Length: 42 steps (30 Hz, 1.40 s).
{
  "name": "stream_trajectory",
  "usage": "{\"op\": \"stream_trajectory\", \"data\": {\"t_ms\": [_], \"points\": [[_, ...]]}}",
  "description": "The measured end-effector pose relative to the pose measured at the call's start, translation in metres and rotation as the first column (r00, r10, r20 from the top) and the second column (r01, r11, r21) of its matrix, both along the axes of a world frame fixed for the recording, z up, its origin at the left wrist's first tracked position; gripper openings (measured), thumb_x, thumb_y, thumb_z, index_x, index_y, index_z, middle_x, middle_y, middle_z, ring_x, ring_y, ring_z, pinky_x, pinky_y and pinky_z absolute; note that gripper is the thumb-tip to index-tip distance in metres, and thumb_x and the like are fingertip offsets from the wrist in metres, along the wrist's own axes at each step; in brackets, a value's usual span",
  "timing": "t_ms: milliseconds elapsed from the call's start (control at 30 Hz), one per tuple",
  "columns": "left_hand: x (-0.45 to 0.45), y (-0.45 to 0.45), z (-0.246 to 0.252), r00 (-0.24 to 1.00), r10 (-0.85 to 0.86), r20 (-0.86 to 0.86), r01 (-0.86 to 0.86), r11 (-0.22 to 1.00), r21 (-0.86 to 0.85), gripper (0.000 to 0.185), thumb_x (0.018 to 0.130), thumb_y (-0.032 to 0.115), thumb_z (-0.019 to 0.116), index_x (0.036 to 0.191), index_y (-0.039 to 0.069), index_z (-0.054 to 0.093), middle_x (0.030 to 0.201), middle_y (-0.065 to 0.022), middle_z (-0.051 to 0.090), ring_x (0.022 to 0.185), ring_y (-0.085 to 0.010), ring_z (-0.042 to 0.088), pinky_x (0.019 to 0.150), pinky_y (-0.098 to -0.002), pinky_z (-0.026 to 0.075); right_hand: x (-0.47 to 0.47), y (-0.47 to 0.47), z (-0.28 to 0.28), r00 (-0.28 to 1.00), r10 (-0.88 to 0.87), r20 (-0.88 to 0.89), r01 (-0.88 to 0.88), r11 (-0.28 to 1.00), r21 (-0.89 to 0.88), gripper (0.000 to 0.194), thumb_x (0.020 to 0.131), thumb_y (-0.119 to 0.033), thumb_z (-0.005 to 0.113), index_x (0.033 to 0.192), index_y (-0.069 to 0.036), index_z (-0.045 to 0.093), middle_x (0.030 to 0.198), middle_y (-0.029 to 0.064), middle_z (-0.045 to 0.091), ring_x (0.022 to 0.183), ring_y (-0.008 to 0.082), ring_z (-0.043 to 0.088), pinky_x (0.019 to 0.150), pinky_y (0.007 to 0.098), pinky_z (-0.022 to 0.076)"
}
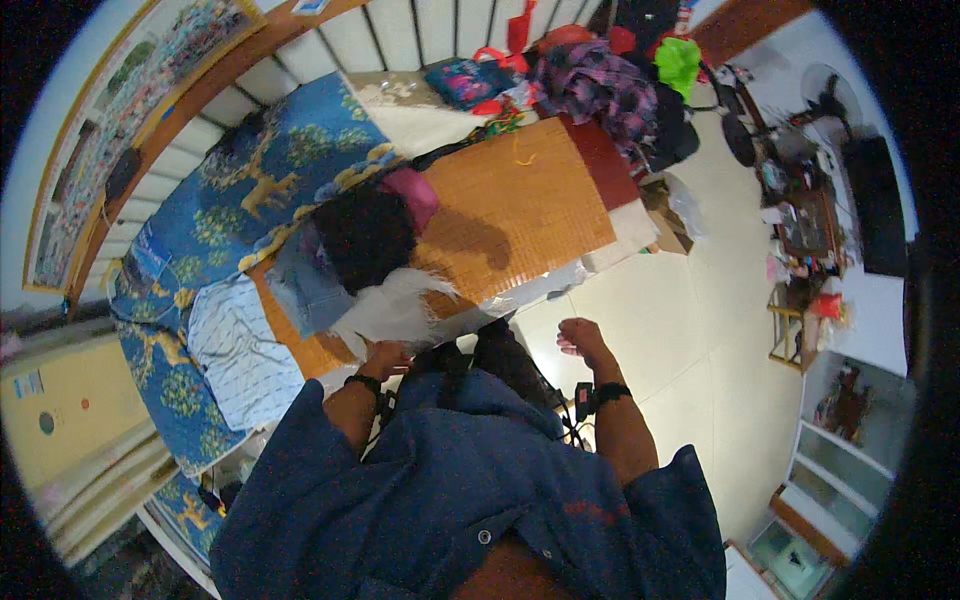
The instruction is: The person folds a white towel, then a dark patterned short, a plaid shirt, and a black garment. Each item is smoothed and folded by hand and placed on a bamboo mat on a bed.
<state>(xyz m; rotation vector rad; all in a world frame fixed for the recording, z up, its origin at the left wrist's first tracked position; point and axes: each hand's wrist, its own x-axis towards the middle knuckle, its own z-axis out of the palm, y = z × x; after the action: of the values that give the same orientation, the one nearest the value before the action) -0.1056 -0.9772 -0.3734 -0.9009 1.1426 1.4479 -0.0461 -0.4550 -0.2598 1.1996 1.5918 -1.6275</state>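
My left hand hangs low by my body at the near edge of a bench with a woven bamboo mat. It is right beside a frayed white cloth, and whether it touches or grips the cloth is hard to tell. Past the cloth lie a dark fluffy bundle, a pink piece and folded grey-blue fabric. Held out over the tiled floor, my right hand has its fingers curled in, with nothing visible in them.
A blue patterned cover drapes the bench's back, a pale striped cloth at its left. Clothes pile up at the far end, near a cardboard box. A cluttered table and glass-fronted cabinet line the right side.
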Motion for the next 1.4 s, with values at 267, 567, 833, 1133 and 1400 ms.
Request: {"op": "stream_trajectory", "data": {"t_ms": [267, 567, 833, 1133, 1400], "points": [[-0.072, 0.063, 0.023, 0.978, -0.015, -0.208, -0.022, 0.985, -0.173, 0.025, 0.1, 0.022, 0.059, 0.119, 0.005, 0.057, 0.097, -0.0152, 0.068, 0.086, -0.0309, 0.071, 0.075, -0.0465, 0.062, 0.003, 0.049, 0.031, 0.944, -0.306, -0.127, 0.288, 0.947, -0.143, 0.018, 0.093, -0.021, 0.068, 0.106, -0.009, 0.069, 0.087, 0.0068, 0.071, 0.076, 0.0182, 0.071, 0.065, 0.0318, 0.0597], [-0.106, 0.168, 0.061, 0.972, -0.046, -0.232, -0.013, 0.969, -0.245, 0.02, 0.095, 0.017, 0.059, 0.104, 0.0, 0.065, 0.092, -0.0174, 0.069, 0.08, -0.029, 0.07, 0.07, -0.0425, 0.062, -0.017, 0.17, -0.01, 0.945, -0.319, -0.071, 0.304, 0.938, -0.164, 0.023, 0.092, -0.021, 0.071, 0.107, -0.004, 0.066, 0.094, 0.011, 0.069, 0.083, 0.0236, 0.07, 0.07, 0.0373, 0.0601], [-0.083, 0.297, 0.101, 0.945, -0.029, -0.325, -0.062, 0.962, -0.265, 0.027, 0.091, 0.016, 0.064, 0.115, 0.005, 0.058, 0.093, -0.0128, 0.07, 0.082, -0.0267, 0.072, 0.068, -0.0417, 0.062, -0.03, 0.291, -0.044, 0.918, -0.395, -0.034, 0.38, 0.902, -0.205, 0.018, 0.09, -0.022, 0.072, 0.1, -0.008, 0.069, 0.084, 0.0057, 0.071, 0.076, 0.0192, 0.071, 0.068, 0.0354, 0.0602], [-0.079, 0.337, 0.081, 0.948, -0.014, -0.317, -0.039, 0.986, -0.159, 0.022, 0.095, 0.023, 0.063, 0.104, 0.002, 0.064, 0.093, -0.0155, 0.07, 0.081, -0.0294, 0.073, 0.07, -0.0431, 0.063, -0.099, 0.326, -0.026, 0.949, -0.303, -0.089, 0.281, 0.939, -0.199, 0.017, 0.093, -0.022, 0.07, 0.099, -0.007, 0.068, 0.084, 0.0073, 0.069, 0.076, 0.0198, 0.069, 0.068, 0.0343, 0.0592], [-0.047, 0.345, 0.084, 0.96, 0.145, -0.241, -0.209, 0.941, -0.265, 0.019, 0.094, 0.023, 0.065, 0.104, 0.007, 0.063, 0.087, -0.0107, 0.068, 0.078, -0.0271, 0.072, 0.067, -0.0416, 0.06, -0.183, 0.379, 0.001, 0.94, 0.026, -0.339, -0.137, 0.942, -0.307, 0.028, 0.096, -0.023, 0.066, 0.113, -0.001, 0.067, 0.09, 0.0116, 0.07, 0.076, 0.0222, 0.069, 0.066, 0.0334, 0.0593]]}}
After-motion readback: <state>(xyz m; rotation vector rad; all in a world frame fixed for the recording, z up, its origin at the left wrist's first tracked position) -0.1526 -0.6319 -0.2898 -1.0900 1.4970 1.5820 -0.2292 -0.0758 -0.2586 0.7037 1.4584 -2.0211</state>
